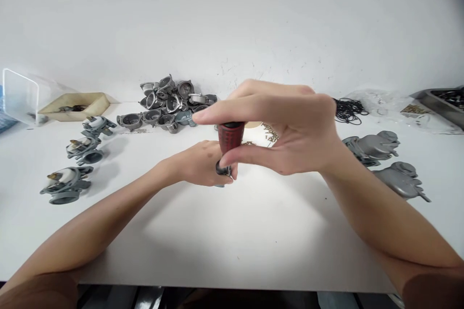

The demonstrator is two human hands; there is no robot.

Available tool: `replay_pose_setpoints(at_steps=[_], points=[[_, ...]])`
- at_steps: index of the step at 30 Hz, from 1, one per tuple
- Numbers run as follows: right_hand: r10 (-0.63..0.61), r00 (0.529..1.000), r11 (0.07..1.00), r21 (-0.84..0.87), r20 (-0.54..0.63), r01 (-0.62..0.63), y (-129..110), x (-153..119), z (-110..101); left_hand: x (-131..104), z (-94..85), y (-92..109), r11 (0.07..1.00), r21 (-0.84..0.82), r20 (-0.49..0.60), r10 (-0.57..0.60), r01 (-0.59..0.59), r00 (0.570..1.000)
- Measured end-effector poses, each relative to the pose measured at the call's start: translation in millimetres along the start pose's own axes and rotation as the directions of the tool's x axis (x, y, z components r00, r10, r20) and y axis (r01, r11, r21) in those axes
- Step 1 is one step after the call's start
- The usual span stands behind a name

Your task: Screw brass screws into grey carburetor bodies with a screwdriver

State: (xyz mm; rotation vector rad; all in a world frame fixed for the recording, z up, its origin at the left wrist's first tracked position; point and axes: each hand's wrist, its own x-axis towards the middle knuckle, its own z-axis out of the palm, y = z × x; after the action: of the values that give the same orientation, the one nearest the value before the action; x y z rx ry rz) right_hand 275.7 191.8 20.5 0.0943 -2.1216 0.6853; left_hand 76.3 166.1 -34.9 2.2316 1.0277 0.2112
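My right hand (pixel 290 125) is closed on the handle of a screwdriver (pixel 231 139), red with black, which stands upright with its end under my index finger. Its shaft and tip are hidden from view. Beneath it, my left hand (pixel 205 163) rests low over the table, closed around what looks like a carburetor (pixel 223 170). Only a dark round opening and a small grey edge of that part show between the fingers. Just behind both hands lie small brass screws (pixel 270 133), partly covered by my right hand.
Carburetor bodies with white floats (pixel 67 178) line the left side of the table (pixel 232 241). A heap of grey metal bowls (pixel 166 101) and a yellowish tray (pixel 78 106) sit at the back. Rightward are closed carburetors (pixel 400 181), black rubber rings (pixel 350 110) and a plastic bag (pixel 387 106).
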Motion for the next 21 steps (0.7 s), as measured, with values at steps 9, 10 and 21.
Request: replay_pose_setpoints(at_steps=[9, 10, 21], points=[[0.059, 0.997, 0.998, -0.033, -0.058, -0.061, 3.6, -2.8, 3.5, 1.1, 0.8, -0.8, 1.000, -0.001, 0.029, 0.013, -0.013, 0.999], [0.057, 0.998, 0.997, -0.049, -0.037, -0.059, 3.7, -4.0, 2.5, 0.9, 0.7, -0.5, 1.000, -0.001, 0.024, 0.000, 0.000, 1.000], [0.128, 0.990, 0.992, -0.004, 0.059, -0.128, 1.6, -4.0, 1.8, 2.0, 3.2, -5.2, 1.000, 0.029, 0.015, -0.010, 0.009, 1.000]])
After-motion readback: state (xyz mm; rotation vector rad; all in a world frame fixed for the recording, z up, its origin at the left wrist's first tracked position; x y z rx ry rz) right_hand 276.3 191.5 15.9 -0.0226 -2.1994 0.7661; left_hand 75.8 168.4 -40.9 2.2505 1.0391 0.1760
